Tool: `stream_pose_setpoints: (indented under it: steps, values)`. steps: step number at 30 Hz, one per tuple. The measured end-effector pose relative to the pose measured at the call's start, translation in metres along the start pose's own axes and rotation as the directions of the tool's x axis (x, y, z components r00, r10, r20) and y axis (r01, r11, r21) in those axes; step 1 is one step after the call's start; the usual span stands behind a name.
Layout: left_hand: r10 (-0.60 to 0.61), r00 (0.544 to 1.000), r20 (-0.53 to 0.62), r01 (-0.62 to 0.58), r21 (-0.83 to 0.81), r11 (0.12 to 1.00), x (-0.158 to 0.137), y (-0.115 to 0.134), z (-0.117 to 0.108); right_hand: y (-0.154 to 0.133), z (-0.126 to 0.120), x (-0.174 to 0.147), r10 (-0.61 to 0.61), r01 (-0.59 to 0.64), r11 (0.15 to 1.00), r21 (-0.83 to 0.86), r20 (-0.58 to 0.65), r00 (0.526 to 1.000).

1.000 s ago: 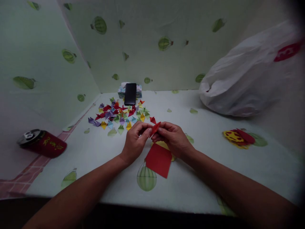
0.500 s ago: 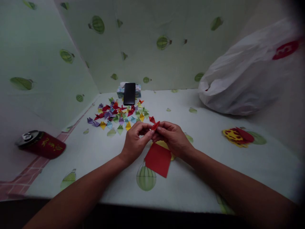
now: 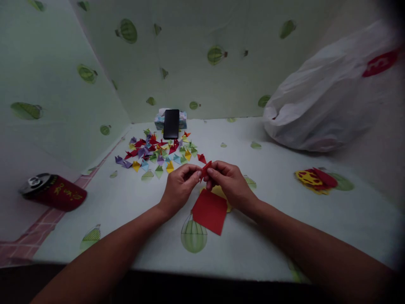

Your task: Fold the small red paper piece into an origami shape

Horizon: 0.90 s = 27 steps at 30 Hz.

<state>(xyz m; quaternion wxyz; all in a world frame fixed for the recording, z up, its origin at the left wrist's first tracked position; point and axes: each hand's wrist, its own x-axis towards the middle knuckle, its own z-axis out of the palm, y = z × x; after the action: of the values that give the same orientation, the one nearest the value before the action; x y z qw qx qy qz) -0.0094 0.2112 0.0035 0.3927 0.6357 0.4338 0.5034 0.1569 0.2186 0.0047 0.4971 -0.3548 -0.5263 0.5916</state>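
Between my hands is a small folded red paper (image 3: 206, 169), pinched from both sides above the table. My left hand (image 3: 181, 185) grips its left edge between thumb and forefinger. On the other side my right hand (image 3: 232, 181) pinches it with thumb and fingers, which hide part of it. Just below lies a flat square of red paper (image 3: 209, 211), partly over yellow paper (image 3: 220, 193) that my right hand partly covers. Many small folded paper figures (image 3: 155, 150) in several colours are scattered beyond my left hand; one red figure (image 3: 201, 158) lies close to my fingers.
A black phone (image 3: 171, 124) leans on a tissue box (image 3: 160, 121) at the back. On the left a red can (image 3: 55, 192) appears tilted. Yellow and red cut paper pieces (image 3: 311, 180) lie to the right, before a bulky white plastic bag (image 3: 322, 101).
The folded red paper has turned a little in my fingers, and a point of it now hangs down. My left fingers have shifted slightly on it.
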Motion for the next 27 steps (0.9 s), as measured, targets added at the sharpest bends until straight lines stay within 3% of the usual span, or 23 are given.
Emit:
stream_pose_setpoints:
  steps: [5, 9, 15, 20, 23, 27]
  values:
    - [-0.021, 1.0, 0.023, 0.022, -0.069, 0.997, 0.0005, 0.0008, 0.0005, 0.0003, 0.0003, 0.0001, 0.014, -0.014, 1.0, 0.004, -0.001, 1.0]
    - [-0.061, 0.994, 0.093, 0.075, -0.157, 0.985, 0.0002, 0.0016, 0.0011, 0.0005, -0.0002, -0.0002, -0.034, 0.033, 0.995, -0.098, -0.01, 0.999]
    - [-0.126, 0.992, 0.0, 0.124, -0.137, 0.983, 0.0016, 0.0039, -0.0007, 0.0028, 0.0, -0.0003, -0.075, 0.077, 0.988, -0.137, 0.019, 0.997]
    - [-0.134, 0.99, 0.053, 0.142, -0.175, 0.974, 0.0023, 0.0022, -0.0017, 0.0008, -0.0003, -0.0024, -0.137, 0.138, 0.942, -0.307, 0.025, 0.99]
    - [-0.154, 0.986, 0.062, 0.165, -0.277, 0.946, 0.0031, -0.0017, -0.0011, -0.0034, -0.0002, -0.0049, -0.181, 0.191, 0.91, -0.368, 0.063, 0.981]
    - [-0.245, 0.968, 0.056, 0.242, -0.463, 0.853, 0.0056, -0.0057, 0.0001, -0.0058, 0.0009, -0.0059, -0.185, 0.199, 0.943, -0.265, 0.077, 0.98]
